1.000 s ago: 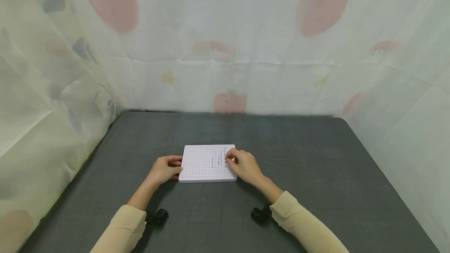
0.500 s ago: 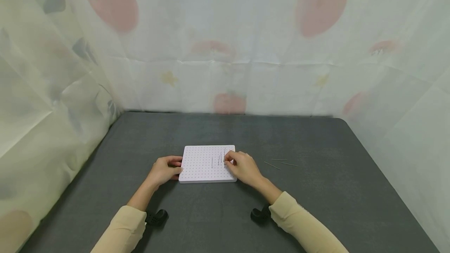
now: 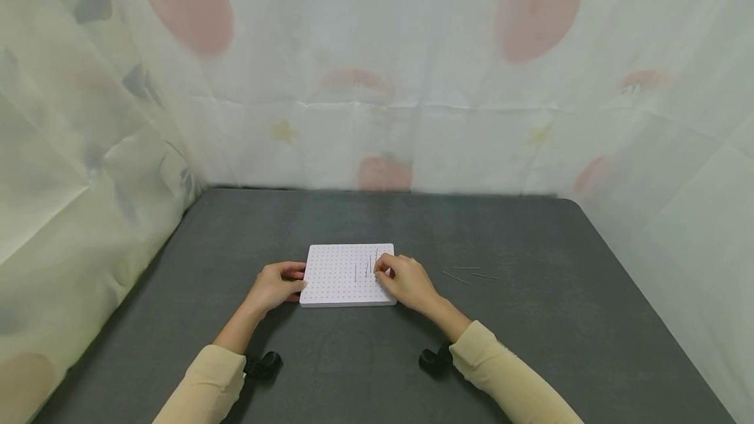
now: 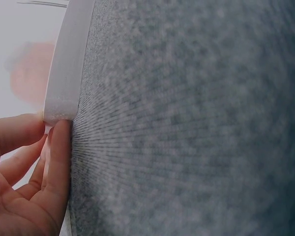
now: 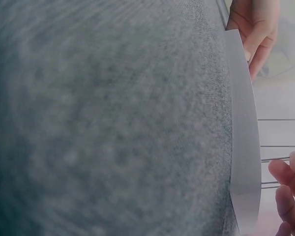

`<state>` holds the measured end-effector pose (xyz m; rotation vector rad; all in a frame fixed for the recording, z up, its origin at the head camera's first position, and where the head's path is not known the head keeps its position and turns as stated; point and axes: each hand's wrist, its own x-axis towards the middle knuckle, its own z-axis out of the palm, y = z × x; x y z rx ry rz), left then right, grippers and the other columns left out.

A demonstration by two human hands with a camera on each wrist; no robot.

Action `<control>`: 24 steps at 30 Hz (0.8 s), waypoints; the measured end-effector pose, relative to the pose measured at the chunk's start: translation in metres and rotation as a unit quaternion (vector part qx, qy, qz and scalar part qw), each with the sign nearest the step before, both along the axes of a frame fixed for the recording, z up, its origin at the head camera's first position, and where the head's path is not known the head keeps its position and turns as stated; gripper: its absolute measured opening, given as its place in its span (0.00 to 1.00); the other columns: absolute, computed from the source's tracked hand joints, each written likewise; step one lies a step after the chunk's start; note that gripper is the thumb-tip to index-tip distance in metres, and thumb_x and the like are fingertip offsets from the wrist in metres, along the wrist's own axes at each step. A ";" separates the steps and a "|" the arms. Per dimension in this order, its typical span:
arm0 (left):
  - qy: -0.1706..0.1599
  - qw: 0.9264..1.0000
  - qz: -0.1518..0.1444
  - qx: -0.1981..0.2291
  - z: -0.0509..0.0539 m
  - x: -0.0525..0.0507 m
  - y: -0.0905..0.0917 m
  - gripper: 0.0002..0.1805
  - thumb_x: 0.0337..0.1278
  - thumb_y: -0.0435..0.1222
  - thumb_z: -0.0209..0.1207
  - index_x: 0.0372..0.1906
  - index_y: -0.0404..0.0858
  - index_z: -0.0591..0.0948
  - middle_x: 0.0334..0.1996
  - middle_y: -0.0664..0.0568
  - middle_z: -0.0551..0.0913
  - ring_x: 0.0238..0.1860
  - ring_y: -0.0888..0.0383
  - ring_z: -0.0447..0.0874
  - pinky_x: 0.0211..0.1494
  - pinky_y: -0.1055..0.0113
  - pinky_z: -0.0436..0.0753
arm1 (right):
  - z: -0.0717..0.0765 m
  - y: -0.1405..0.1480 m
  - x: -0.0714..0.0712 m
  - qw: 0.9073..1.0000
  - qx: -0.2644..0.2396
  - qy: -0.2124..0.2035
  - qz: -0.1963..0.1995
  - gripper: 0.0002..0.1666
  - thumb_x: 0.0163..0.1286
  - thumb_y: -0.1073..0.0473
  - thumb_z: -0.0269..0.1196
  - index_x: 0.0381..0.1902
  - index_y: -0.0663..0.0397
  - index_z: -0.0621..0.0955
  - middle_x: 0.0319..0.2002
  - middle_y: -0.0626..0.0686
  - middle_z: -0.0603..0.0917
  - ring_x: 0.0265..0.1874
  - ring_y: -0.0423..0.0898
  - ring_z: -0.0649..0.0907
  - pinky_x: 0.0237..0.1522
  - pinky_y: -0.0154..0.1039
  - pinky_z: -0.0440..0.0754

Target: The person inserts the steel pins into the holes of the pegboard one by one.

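"What's on the far left?"
"A pale patterned curtain (image 3: 76,149); right of it, on the near side, a cream left sleeve (image 3: 203,378) leads up to the left hand (image 3: 273,288)."
"And that hand's grip?"
"Closed to the thickness of the white pegboard (image 3: 332,280); thumb and fingers pinch its left edge; the board lies on the dark grey worktop (image 3: 353,371), just left of the middle."
"Anything standing in it?"
"Yes; several thin upright pins (image 5: 282,119) in its right half; they're too fine for me to count surely."
"What about the right hand (image 3: 409,281)?"
"It's over the board's right edge; the grip is nearly closed, thumb and forefinger pinching one slim pin (image 5: 273,160) near those others; a matching right sleeve (image 3: 501,371) is at the near right."
"And beyond?"
"Three loose pins (image 3: 456,277) lie on the worktop, well apart from the board; two slant, the far one runs sideways."
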<state>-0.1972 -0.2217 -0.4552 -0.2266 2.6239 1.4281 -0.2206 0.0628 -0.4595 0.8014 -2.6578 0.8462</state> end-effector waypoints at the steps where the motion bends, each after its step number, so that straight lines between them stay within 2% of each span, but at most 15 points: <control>1: 0.000 1.000 0.000 0.001 0.000 0.000 0.000 0.25 0.58 0.27 0.62 0.62 0.29 0.76 0.48 0.37 0.82 0.38 0.57 0.85 0.38 0.61 0.90 | 0.000 0.000 0.000 1.000 0.000 -0.001 0.000 0.04 0.64 0.60 0.66 0.32 0.42 0.82 0.24 0.43 0.83 0.24 0.33 0.74 0.30 0.28 0.68; 9: 0.000 1.000 0.000 0.005 -0.002 -0.001 -0.002 0.26 0.58 0.27 0.62 0.63 0.29 0.76 0.49 0.36 0.82 0.37 0.58 0.85 0.38 0.61 0.90 | 0.003 0.004 0.002 1.000 0.001 -0.003 0.000 0.04 0.64 0.60 0.66 0.36 0.43 0.84 0.27 0.43 0.85 0.25 0.35 0.77 0.31 0.28 0.70; 24: -0.001 1.000 0.000 0.002 -0.003 -0.001 -0.004 0.26 0.58 0.27 0.62 0.63 0.29 0.76 0.49 0.36 0.82 0.37 0.58 0.85 0.38 0.61 0.90 | 0.010 0.016 0.004 0.999 -0.033 0.010 0.006 0.06 0.63 0.63 0.68 0.36 0.45 0.83 0.31 0.43 0.87 0.29 0.41 0.81 0.32 0.28 0.74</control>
